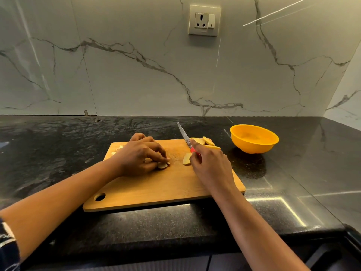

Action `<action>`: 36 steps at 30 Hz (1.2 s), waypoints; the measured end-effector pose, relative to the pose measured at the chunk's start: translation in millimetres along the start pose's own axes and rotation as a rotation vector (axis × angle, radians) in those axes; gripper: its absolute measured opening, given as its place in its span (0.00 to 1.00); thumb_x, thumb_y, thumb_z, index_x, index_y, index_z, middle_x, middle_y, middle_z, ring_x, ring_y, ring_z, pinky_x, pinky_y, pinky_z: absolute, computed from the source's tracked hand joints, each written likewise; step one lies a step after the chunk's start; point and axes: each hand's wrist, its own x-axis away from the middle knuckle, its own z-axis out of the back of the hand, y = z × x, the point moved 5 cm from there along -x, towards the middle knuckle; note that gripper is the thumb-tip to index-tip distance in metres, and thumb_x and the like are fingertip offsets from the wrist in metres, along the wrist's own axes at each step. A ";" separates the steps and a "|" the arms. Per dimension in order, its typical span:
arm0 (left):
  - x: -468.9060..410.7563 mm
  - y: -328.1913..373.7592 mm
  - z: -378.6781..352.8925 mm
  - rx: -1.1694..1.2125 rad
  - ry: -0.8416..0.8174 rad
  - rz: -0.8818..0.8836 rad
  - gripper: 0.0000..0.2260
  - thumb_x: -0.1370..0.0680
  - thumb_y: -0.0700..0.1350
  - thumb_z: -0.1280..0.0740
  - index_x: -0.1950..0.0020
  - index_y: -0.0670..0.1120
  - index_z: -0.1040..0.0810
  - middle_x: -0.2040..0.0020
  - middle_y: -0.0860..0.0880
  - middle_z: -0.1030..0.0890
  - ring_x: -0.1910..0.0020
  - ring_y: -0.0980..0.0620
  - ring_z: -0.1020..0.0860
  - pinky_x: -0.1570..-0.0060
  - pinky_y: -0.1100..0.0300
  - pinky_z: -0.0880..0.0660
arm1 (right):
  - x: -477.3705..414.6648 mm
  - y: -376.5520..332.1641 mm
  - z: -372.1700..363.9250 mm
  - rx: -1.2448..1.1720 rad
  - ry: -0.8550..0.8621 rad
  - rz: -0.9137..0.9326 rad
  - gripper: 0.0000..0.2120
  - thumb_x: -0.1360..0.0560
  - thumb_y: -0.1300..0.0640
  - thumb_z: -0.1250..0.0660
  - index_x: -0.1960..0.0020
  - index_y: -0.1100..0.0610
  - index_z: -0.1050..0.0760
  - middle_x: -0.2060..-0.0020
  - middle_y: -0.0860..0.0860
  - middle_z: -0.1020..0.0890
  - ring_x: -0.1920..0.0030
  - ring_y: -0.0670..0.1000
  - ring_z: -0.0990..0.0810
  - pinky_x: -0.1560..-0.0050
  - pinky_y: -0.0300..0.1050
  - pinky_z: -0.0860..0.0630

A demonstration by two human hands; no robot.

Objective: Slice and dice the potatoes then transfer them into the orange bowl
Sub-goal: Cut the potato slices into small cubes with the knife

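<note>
Pinching a small potato piece (162,165) down on the wooden cutting board (156,190), the left hand (139,156) sits near the board's middle, its fingers (156,149) curled over the piece. The right hand (212,167) grips the red handle of a knife (184,136), fingers wrapped round it. The blade slants away toward the wall, its tip showing past the board's far edge.

1 cut slice (187,159) lies just beside the right hand. A heap of slices (206,142) sits at the far right corner, close to the edge. Small bits (116,150) lie by the far left edge.

The orange bowl (254,140) stands on the black bench (58,145) beyond that right corner, with a strip of bench between them. A hanging hole (99,196) marks the board's near left corner, and the board's near edge lies back from the bench's front edge.
</note>
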 end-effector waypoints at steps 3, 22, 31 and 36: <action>-0.6 0.9 2.1 0.018 0.037 0.015 0.19 0.27 0.61 0.46 0.48 0.60 0.18 0.47 0.63 0.21 0.44 0.61 0.29 0.41 0.57 0.44 | 0.2 0.6 1.0 0.005 0.003 -0.007 0.22 0.20 0.52 0.40 0.26 0.48 0.37 0.49 0.49 0.17 0.53 0.45 0.20 0.52 0.41 0.23; -0.7 -8.1 2.5 0.042 0.048 -0.059 0.16 0.27 0.57 0.43 0.48 0.58 0.18 0.49 0.59 0.19 0.46 0.63 0.31 0.46 0.58 0.38 | -0.7 0.8 2.8 0.021 -0.004 -0.030 0.22 0.19 0.52 0.41 0.26 0.47 0.37 0.45 0.48 0.18 0.49 0.46 0.20 0.50 0.40 0.25; -8.6 -22.5 5.1 0.278 -0.247 0.111 0.23 0.31 0.64 0.42 0.36 0.68 0.33 0.36 0.65 0.31 0.37 0.66 0.38 0.39 0.67 0.44 | -0.3 1.3 5.3 0.024 0.000 -0.030 0.22 0.19 0.52 0.41 0.26 0.47 0.38 0.45 0.48 0.18 0.49 0.46 0.20 0.49 0.39 0.25; -14.1 -18.0 0.7 0.281 -0.476 0.059 0.21 0.28 0.60 0.35 0.35 0.66 0.32 0.39 0.71 0.34 0.39 0.70 0.39 0.41 0.67 0.42 | 0.8 1.5 6.3 0.021 0.003 -0.030 0.22 0.19 0.52 0.41 0.26 0.48 0.37 0.45 0.48 0.18 0.50 0.46 0.20 0.51 0.38 0.27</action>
